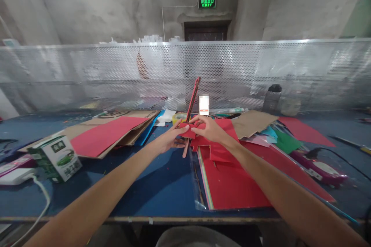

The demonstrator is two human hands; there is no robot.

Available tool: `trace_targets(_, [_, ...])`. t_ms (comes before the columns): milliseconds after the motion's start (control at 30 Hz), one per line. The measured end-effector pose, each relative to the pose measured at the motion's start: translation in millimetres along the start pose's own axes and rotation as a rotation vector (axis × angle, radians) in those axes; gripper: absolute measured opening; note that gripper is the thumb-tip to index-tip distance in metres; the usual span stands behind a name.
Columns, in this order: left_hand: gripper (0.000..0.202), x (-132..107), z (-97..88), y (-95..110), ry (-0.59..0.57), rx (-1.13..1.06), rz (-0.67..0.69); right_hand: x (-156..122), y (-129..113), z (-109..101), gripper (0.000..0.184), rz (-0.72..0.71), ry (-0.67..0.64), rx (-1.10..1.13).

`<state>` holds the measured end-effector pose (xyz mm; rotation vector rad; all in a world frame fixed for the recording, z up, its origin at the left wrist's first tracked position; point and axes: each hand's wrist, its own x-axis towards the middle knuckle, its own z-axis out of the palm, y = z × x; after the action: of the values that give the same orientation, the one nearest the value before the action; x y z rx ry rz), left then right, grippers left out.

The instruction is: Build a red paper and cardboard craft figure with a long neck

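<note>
In the head view, my left hand (171, 137) and my right hand (211, 129) meet over the middle of the table. Between them is a small red card construction (188, 132), pinched by the fingers of both hands. A long narrow red strip with brown cardboard edges (193, 99) rises from it, tilted slightly right. Some of its underside is hidden by my left fingers. Below my right wrist, a cut red card piece with stepped edges (223, 153) lies on a stack of red paper (237, 185) in a clear sleeve.
Left, red card (107, 135) lies on cardboard near a green and white carton (56, 158). Yellow tape (179, 117) and a lit phone (204, 105) stand behind my hands. At right are brown cardboard (253, 122), a purple device (319, 168) and a dark bottle (272, 98).
</note>
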<state>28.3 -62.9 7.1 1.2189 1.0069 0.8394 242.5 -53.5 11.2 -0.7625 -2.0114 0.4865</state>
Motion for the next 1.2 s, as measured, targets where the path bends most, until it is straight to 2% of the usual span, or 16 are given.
trace_targets(200, [0.09, 0, 6.2, -5, -0.048, -0.124, 0.097, 1, 3, -3, 0.022, -0.024, 0.017, -0.007])
trace_targets(300, [0.09, 0, 6.2, -6, -0.047, -0.15, 0.072, 0, 8, -1, 0.023, -0.045, 0.014, -0.038])
trace_targets(500, [0.087, 3, 0.3, -6, -0.12, -0.157, 0.067, 0, 9, 4, 0.023, -0.031, 0.004, -0.047])
trace_targets(667, [0.077, 7, -0.8, -6, -0.07, -0.163, 0.072, 1, 7, 3, 0.023, -0.056, 0.012, -0.036])
trace_targets(800, [0.067, 7, 2.3, -5, -0.027, -0.215, 0.133, 1, 5, 1, 0.025, -0.08, 0.044, -0.029])
trace_targets(933, [0.07, 7, 5.0, -8, -0.046, -0.233, 0.199, 1, 3, 0, 0.025, -0.09, 0.055, -0.012])
trace_targets(1033, [0.073, 5, 6.2, -9, -0.06, -0.18, 0.233, 1, 4, -1, 0.025, -0.091, 0.049, -0.027])
trace_targets(1133, [0.076, 1, 1.6, -4, -0.08, -0.03, 0.279, 2, 4, -2, 0.024, -0.099, 0.069, -0.035])
trace_targets(1200, [0.083, 0, -6.4, 0, -0.148, 0.094, 0.296, 2, 5, -4, 0.024, -0.098, 0.076, -0.045])
